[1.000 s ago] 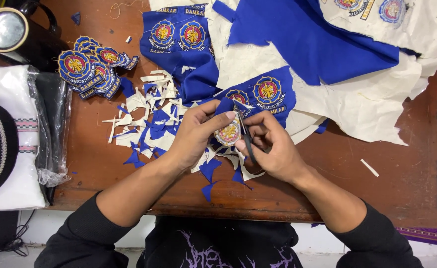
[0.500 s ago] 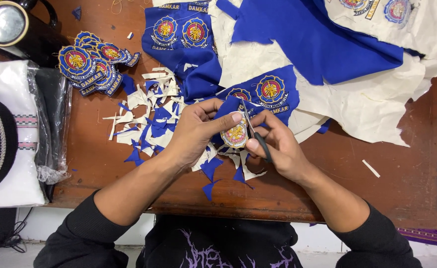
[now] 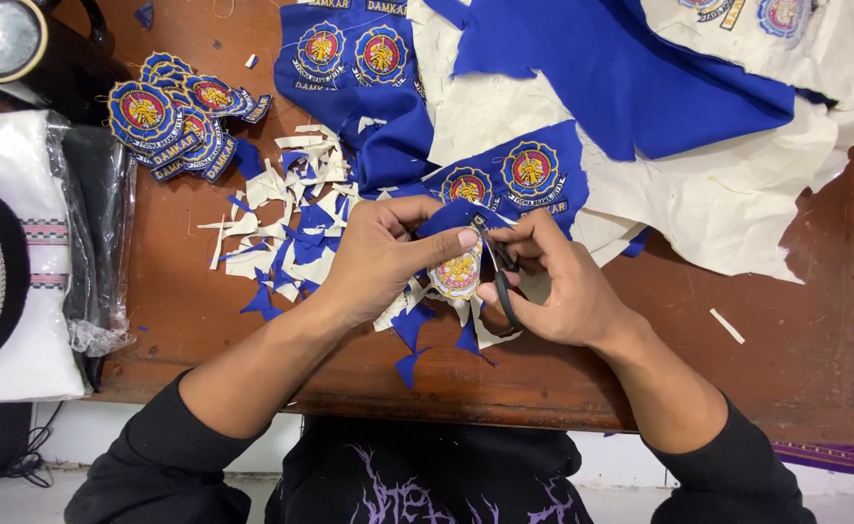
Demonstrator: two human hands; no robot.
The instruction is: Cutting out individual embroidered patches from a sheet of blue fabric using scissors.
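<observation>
Round embroidered patch [image 3: 458, 275], cream and gold in the middle with a red and blue border, held face up at the centre of the frame, a flap of blue cloth attached at its upper edge. Small black-handled scissors [image 3: 500, 277] just to its right, upright, blades up against the patch's right edge, handle loop pointing toward the lower frame.

Two hands [image 3: 378, 257], one scissors [image 3: 499, 277], one patch [image 3: 458, 275]
</observation>
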